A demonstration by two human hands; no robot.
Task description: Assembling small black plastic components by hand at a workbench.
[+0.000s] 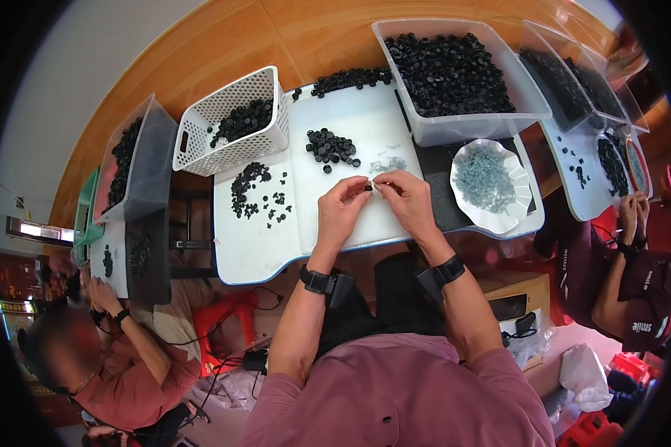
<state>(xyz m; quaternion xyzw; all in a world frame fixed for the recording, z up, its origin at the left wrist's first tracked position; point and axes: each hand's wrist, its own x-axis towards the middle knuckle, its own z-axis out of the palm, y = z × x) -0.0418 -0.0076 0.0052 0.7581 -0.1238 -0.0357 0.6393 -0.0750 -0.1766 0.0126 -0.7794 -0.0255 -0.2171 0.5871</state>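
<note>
Close together over the near part of the white table (pixel 328 231), both my hands have their fingertips pinched. A small black plastic part (pixel 368 188) is held at the fingertips of my left hand (pixel 341 208). Right beside it, my right hand (pixel 408 200) is closed in a pinch; whatever lies between its fingers is too small to make out. Just beyond the hands are a heap of round black caps (pixel 328 147) and a little scatter of thin, clear pieces (pixel 389 163). To the left, more small black parts (pixel 250 190) lie loose on the tabletop.
A scalloped white plate (pixel 502 220) of thin, pale pieces stands at right. Behind it is a clear bin (pixel 466 119) full of black parts; a white perforated basket (pixel 238 153) stands back left. People work at neighbouring tables on both sides. A red stool (pixel 227 320) is at lower left.
</note>
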